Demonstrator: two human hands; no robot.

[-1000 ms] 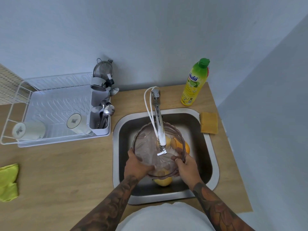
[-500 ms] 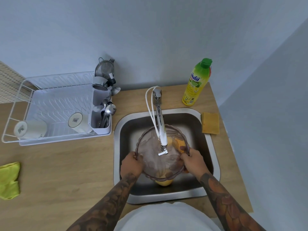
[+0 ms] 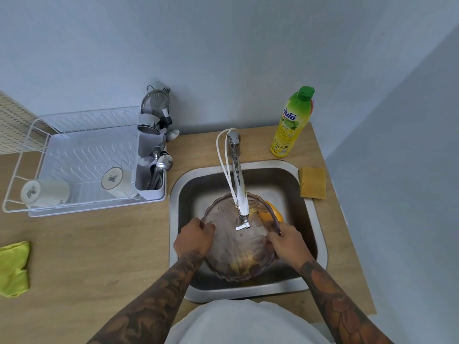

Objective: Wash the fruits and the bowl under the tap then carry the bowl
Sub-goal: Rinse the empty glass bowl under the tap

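Note:
A clear, purple-tinted glass bowl (image 3: 231,247) is held over the steel sink (image 3: 320,234), right under the tap (image 3: 239,192). My left hand (image 3: 192,238) grips its left rim and my right hand (image 3: 288,240) grips its right rim. An orange (image 3: 274,212) lies in the sink behind the bowl's right side. A yellow fruit (image 3: 239,268) shows blurred through the glass near the bowl's front; whether it lies in or under the bowl is unclear.
A white dish rack (image 3: 82,155) with two mugs and a cutlery holder stands left of the sink. A green-capped dish soap bottle (image 3: 291,121) is behind the sink, a yellow sponge (image 3: 312,186) at its right, a green cloth (image 3: 13,268) far left.
The bowl has tipped from facing me to lying more level under the tap. Both hands slid from its near edge out to its left and right rims.

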